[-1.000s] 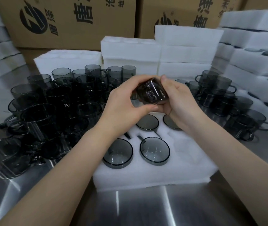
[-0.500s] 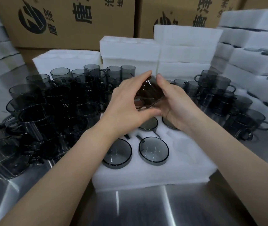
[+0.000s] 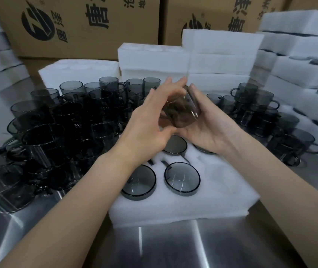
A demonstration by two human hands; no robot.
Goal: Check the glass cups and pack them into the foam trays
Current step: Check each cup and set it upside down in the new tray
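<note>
A smoky grey glass cup (image 3: 183,111) is held tilted on its side above the white foam tray (image 3: 212,192). My right hand (image 3: 210,126) cradles it from below and the right. My left hand (image 3: 152,124) wraps its left side, fingers over the top. Several grey cups sit sunk in the tray's holes, two in the front row (image 3: 138,181) (image 3: 182,177) and two partly hidden under my hands. Some holes on the tray's right side hold nothing.
A dense heap of grey handled cups (image 3: 57,132) covers the steel table (image 3: 173,246) on the left; a smaller group (image 3: 266,117) stands on the right. Stacked foam trays (image 3: 220,57) and cardboard boxes (image 3: 80,24) line the back and right.
Both hands have turned the cup between them, so its base now faces right. The hands stay above the tray's back row.
</note>
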